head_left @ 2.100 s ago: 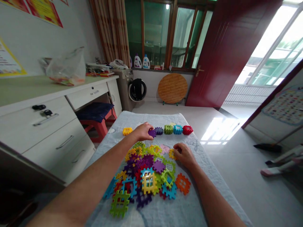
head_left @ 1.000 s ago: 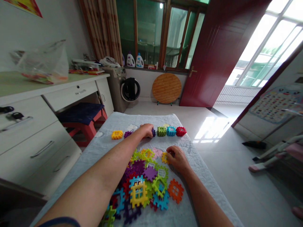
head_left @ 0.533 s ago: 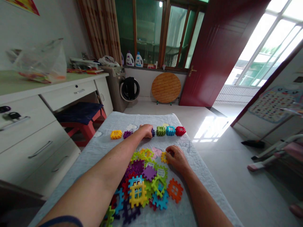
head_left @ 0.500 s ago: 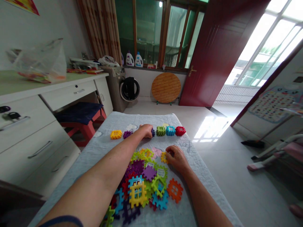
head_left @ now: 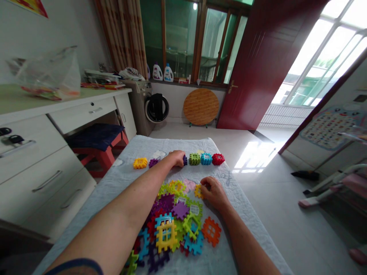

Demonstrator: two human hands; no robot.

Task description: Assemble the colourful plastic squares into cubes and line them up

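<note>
Purple block [head_left: 185,160], likely light, stiff: hold its sides. I can't tell if my left hand [head_left: 177,157] grips it; my right hand [head_left: 214,191] pinches a yellow piece [head_left: 198,191].

Dark purple block [head_left: 185,159] mostly covered, just right side peeking out. Yellow notched piece [head_left: 197,191], kinda half-hidden too, sits nearer, bit further right.

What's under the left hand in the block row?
Part of a dark bluish-purple toothed block shows past the left hand. The hand covers the rest, so its grip and anything else beneath can't be seen.
</note>
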